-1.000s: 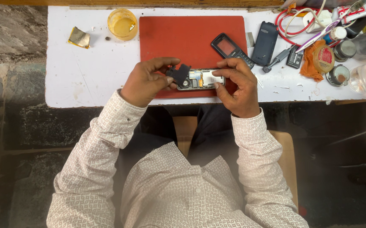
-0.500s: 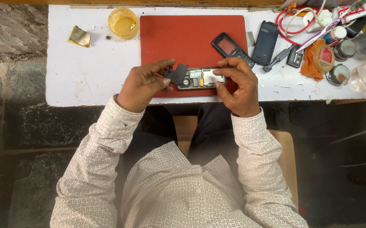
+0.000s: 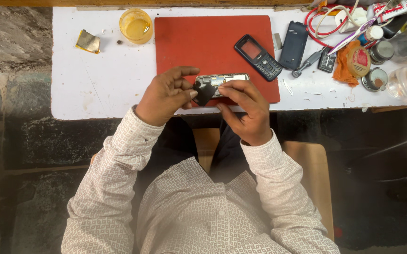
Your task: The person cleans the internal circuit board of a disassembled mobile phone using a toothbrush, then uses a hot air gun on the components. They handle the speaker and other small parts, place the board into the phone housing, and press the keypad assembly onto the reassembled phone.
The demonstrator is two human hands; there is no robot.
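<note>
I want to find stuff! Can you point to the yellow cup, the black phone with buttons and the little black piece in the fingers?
yellow cup (image 3: 136, 26), head view, on its yellowish inside.
black phone (image 3: 258, 57), head view, between screen and keypad.
black piece (image 3: 204, 93), head view, on its flat dark face.

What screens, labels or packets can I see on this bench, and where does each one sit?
Phone front cover: on the red mat's right edge, black, with a reddish screen window and keypad.
Opened phone: held in both hands at the mat's near edge, circuit board showing; no lit screen.
Round tin: right side, on an orange cloth, red label on its lid.
Tube: top right corner, white with red print.
</note>
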